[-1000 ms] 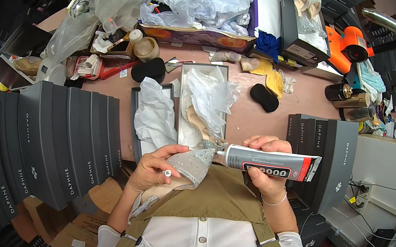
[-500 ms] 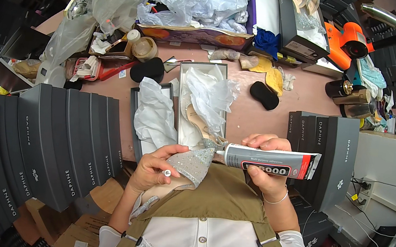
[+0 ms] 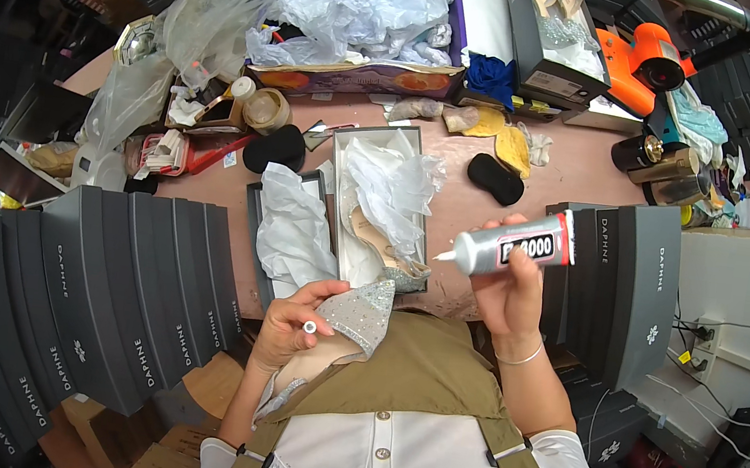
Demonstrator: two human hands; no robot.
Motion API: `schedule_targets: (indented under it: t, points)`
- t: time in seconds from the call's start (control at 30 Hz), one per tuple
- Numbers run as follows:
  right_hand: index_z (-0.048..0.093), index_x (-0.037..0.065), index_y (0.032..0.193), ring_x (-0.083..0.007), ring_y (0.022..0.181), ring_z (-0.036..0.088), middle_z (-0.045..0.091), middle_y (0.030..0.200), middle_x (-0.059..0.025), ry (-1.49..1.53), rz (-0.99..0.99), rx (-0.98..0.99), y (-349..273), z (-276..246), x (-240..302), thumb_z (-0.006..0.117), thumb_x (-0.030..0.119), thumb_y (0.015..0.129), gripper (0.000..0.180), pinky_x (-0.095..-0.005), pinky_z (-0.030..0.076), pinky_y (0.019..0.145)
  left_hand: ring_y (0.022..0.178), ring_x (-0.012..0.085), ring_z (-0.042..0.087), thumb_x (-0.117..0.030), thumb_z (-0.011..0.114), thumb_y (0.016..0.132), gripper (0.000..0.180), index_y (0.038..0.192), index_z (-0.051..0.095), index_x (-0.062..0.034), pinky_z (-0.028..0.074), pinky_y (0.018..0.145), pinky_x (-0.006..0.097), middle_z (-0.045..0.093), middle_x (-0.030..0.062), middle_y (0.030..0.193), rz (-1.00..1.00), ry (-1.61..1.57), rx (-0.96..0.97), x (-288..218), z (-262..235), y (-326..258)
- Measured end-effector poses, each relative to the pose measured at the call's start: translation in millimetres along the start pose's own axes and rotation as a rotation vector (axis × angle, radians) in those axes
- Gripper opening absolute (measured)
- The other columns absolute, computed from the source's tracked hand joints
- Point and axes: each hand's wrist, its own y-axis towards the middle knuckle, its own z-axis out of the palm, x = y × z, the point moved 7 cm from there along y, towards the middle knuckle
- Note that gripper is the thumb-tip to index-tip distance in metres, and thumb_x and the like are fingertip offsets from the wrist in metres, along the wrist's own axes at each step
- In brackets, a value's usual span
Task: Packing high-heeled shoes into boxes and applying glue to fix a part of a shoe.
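My left hand (image 3: 292,323) is closed around a glittery silver shoe (image 3: 355,315), its pointed toe turned to the right. A small white cap (image 3: 310,327) is pinched in the same fingers. My right hand (image 3: 512,285) grips a silver-grey glue tube (image 3: 510,250), held up to the right with its white nozzle pointing left, apart from the shoe. Just beyond my left hand, the other glittery shoe (image 3: 369,233) lies in an open shoebox (image 3: 340,156) under white tissue paper (image 3: 392,179). The box's dark lid (image 3: 253,209) with crumpled tissue is beside it.
Rows of dark shoeboxes stand at left (image 3: 103,283) and right (image 3: 638,288). At the back are a purple box (image 3: 358,78) of crumpled plastic, an open jar (image 3: 268,110), yellow sponges (image 3: 512,150), a black pad (image 3: 496,180) and an orange heat gun (image 3: 643,70).
My right hand has drawn the glue tube up and away from the shoe's toe, and the tube has tilted. My left hand still holds the shoe and cap. The view has shifted slightly.
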Motion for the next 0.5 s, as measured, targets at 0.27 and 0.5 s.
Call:
schedule_targets:
  t: [0.27, 0.5]
  points:
    - [0.050, 0.013, 0.123, -0.0216, 0.101, 0.058, 0.060, 0.104, -0.0041, 0.279, 0.231, -0.005, 25.7, -22.6, -31.4, 0.059, 0.032, 0.090, 0.040, -0.0406, 0.049, 0.085, 0.104, 0.0266, 0.058, -0.041, 0.053, 0.093, 0.042, 0.084, 0.056, -0.0008, 0.045, 0.092, 0.037, 0.055, 0.0216, 0.119, -0.153, -0.077, -0.145, 9.9, -10.8, 1.4]
    - [0.051, 0.012, 0.119, -0.0236, 0.101, 0.057, 0.059, 0.101, -0.0058, 0.227, 0.392, 0.035, 34.2, -6.8, -88.4, 0.063, 0.027, 0.086, 0.038, -0.0480, 0.047, 0.091, 0.083, 0.0153, 0.064, -0.032, 0.046, 0.098, 0.035, 0.090, 0.054, 0.0006, 0.052, 0.074, 0.026, 0.061, 0.0174, 0.102, -0.378, 0.112, -0.091, 6.6, 22.8, 33.0]
